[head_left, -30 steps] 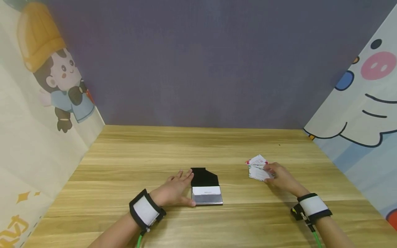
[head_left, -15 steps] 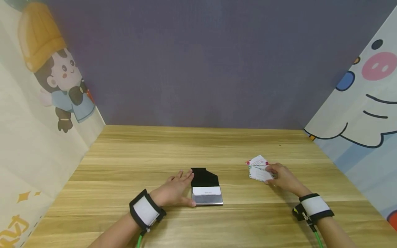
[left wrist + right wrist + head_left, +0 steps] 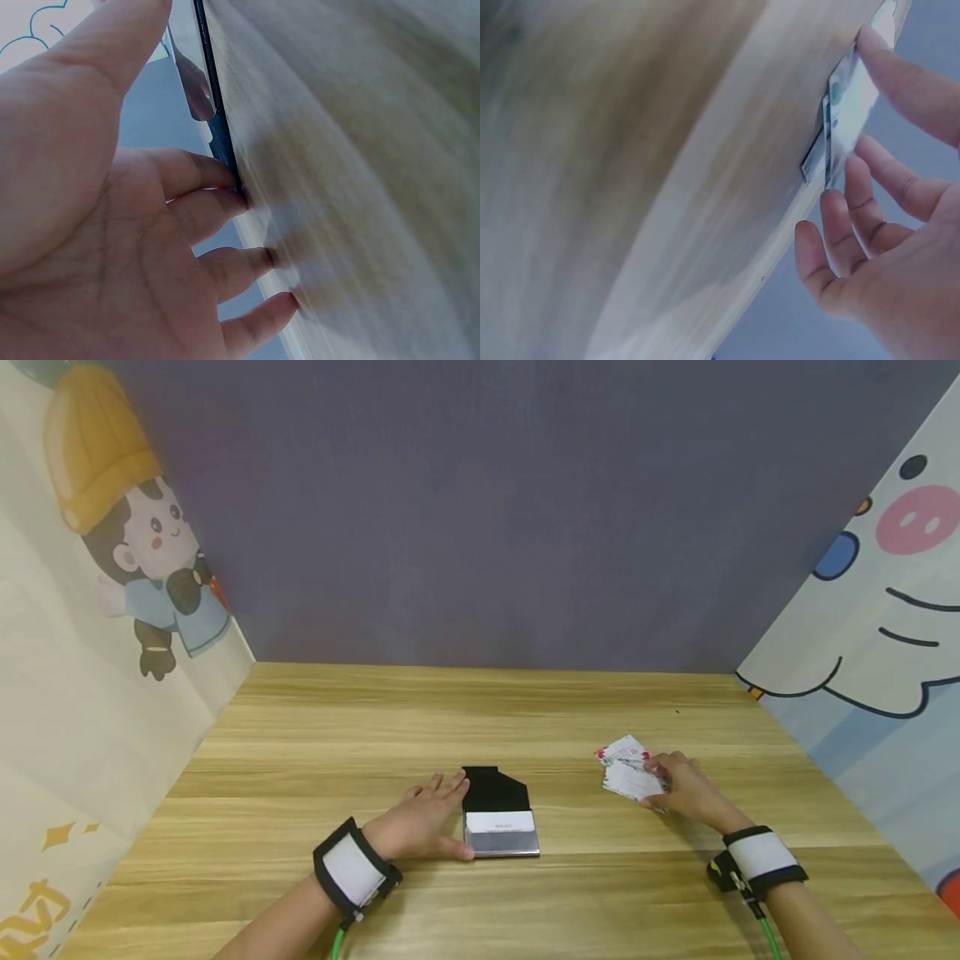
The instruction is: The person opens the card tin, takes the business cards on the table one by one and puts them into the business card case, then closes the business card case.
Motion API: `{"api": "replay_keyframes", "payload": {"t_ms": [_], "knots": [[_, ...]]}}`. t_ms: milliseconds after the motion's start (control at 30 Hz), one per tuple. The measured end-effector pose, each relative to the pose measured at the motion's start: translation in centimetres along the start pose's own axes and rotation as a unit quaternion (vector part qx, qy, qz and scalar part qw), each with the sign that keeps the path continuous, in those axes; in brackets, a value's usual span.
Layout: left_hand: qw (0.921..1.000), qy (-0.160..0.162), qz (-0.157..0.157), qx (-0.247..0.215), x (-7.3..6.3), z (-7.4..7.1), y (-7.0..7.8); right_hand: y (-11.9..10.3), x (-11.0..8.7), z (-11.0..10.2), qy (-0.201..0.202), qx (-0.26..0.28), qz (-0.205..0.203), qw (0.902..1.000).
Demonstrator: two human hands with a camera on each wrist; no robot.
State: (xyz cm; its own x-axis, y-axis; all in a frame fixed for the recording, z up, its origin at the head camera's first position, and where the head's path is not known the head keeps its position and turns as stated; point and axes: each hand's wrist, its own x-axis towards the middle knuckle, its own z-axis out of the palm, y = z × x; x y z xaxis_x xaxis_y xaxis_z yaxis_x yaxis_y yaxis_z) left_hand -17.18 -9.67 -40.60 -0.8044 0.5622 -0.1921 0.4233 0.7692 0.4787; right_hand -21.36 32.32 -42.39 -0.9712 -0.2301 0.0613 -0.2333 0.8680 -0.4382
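A black card case (image 3: 495, 792) lies with its lid flipped back on the wooden table. White cards (image 3: 500, 820) show inside its clear-fronted pocket. My left hand (image 3: 422, 823) rests along the case's left side, fingers fairly straight at the lid and thumb at the near corner. In the left wrist view, the fingertips touch the case's edge and the table. To the right, my right hand (image 3: 686, 792) pinches a white business card (image 3: 632, 779) with a leafy border by its right end, between thumb and fingers. Another card (image 3: 625, 748) with red flowers lies partly under it.
The wooden table (image 3: 390, 718) runs back to a dark grey panel (image 3: 487, 518). Printed cartoon sheets stand at the left and right sides. Each wrist wears a strapped camera with a green cable (image 3: 770, 937).
The leafy-bordered card has shifted and turned slightly towards the right, along with my right fingers. My left hand and the card case have stayed in place.
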Motion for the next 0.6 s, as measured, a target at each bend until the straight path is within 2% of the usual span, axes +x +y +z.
{"api": "replay_keyframes", "payload": {"t_ms": [333, 600], "knots": [[1.0000, 0.000, 0.001, 0.004, 0.01, 0.04, -0.04, -0.38, -0.05, 0.12, 0.012, -0.001, -0.003, 0.9999], [1.0000, -0.001, -0.001, 0.006, 0.04, 0.02, -0.01, -1.04, 0.16, 0.18, 0.038, 0.018, -0.047, 0.9980]]}}
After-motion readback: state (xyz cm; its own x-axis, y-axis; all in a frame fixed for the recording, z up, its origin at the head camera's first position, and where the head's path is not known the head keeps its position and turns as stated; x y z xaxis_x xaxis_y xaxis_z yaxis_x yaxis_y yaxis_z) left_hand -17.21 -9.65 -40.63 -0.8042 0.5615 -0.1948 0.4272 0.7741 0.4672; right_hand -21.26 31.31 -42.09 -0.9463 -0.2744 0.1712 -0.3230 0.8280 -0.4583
